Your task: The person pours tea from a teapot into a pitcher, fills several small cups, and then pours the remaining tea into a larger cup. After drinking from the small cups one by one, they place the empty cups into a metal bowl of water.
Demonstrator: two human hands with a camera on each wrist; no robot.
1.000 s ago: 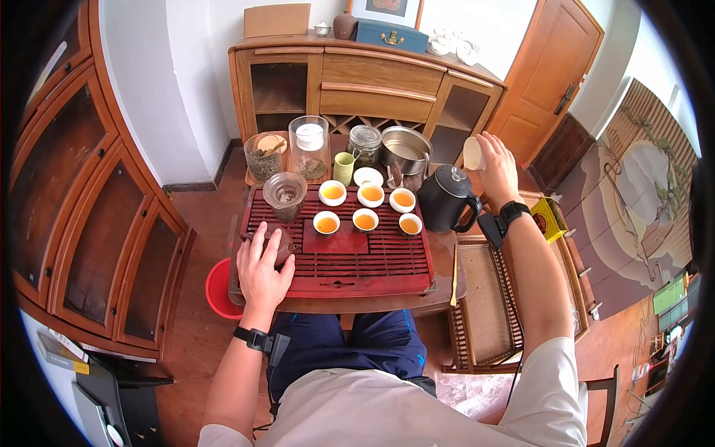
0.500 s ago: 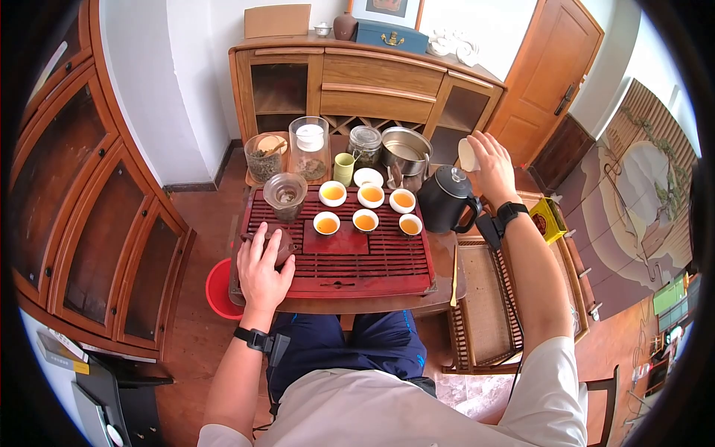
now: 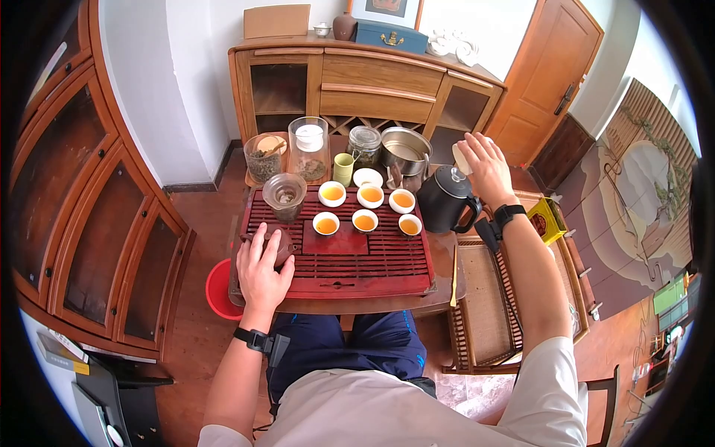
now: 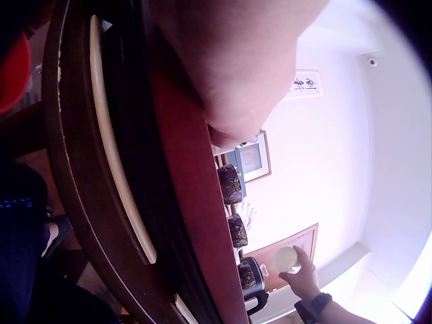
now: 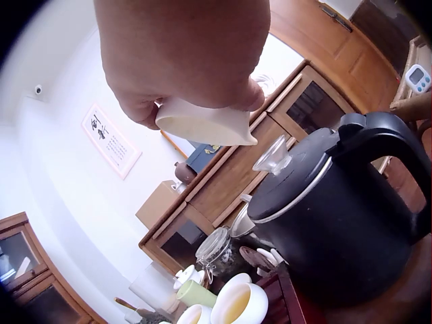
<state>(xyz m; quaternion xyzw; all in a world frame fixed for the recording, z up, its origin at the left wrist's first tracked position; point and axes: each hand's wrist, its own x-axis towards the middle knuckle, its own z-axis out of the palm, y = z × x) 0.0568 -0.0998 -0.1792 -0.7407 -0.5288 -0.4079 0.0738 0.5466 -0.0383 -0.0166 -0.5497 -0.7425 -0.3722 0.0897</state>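
Observation:
My left hand [image 3: 262,270] rests on a dark brown clay teapot [image 3: 286,244] at the left of the red slatted tea tray [image 3: 350,284], partly covering it. My right hand [image 3: 488,173] grips a pale, spouted serving pitcher [image 5: 202,125] by its sides, above and beside the black electric kettle [image 3: 444,205]. The pitcher is tilted, its spout hanging near the kettle's clear lid knob [image 5: 273,156] in the right wrist view. Several white cups [image 3: 332,195] of amber tea stand in two rows on the tray. A glass vessel with a strainer [image 3: 284,195] stands behind the teapot.
Behind the tray stand glass jars of tea leaves [image 3: 264,165], a green bamboo holder [image 3: 343,170] and a steel pot [image 3: 407,152]. A red bucket [image 3: 220,292] is on the floor at the left. A woven-topped side stand [image 3: 477,305] is at the right, beyond the table edge.
My right hand has shifted a little left with the pitcher, which has tipped further over, toward the kettle lid. My left hand has stayed on the teapot.

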